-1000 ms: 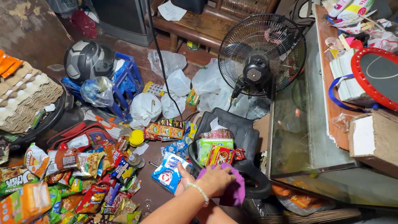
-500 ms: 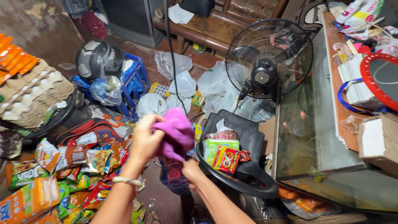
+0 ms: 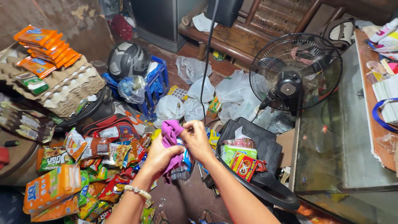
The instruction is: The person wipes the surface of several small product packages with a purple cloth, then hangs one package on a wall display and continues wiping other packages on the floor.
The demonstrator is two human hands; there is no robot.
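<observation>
So in the head view we've got both hands up in front of us over the cluttered floor, close together and both pinched on a crumpled purple cloth point(image 3: 171, 132). Our left hand point(image 3: 159, 157), the one with the pale beaded bracelet point(image 3: 139, 191) on the wrist, grips the cloth from below, and our right hand point(image 3: 197, 139) pinches its upper edge with the fingertips. The cloth hangs between the two hands, with a blue and white plastic packet point(image 3: 185, 162) right behind it; we can't tell if either hand actually touches that one.

Just right of our hands sits a black plastic basin point(image 3: 265, 182) holding a red and yellow box point(image 3: 244, 165) and a light green packet point(image 3: 229, 152). To the left there's a heap of colourful snack packets point(image 3: 99, 166) spread across the floor. Further back we see a grey motorcycle helmet point(image 3: 127, 59) resting on a blue plastic crate point(image 3: 156, 85), a stack of cardboard egg trays point(image 3: 66, 89), and a black electric fan point(image 3: 295, 72) standing beside a glass tank point(image 3: 331, 141).
</observation>
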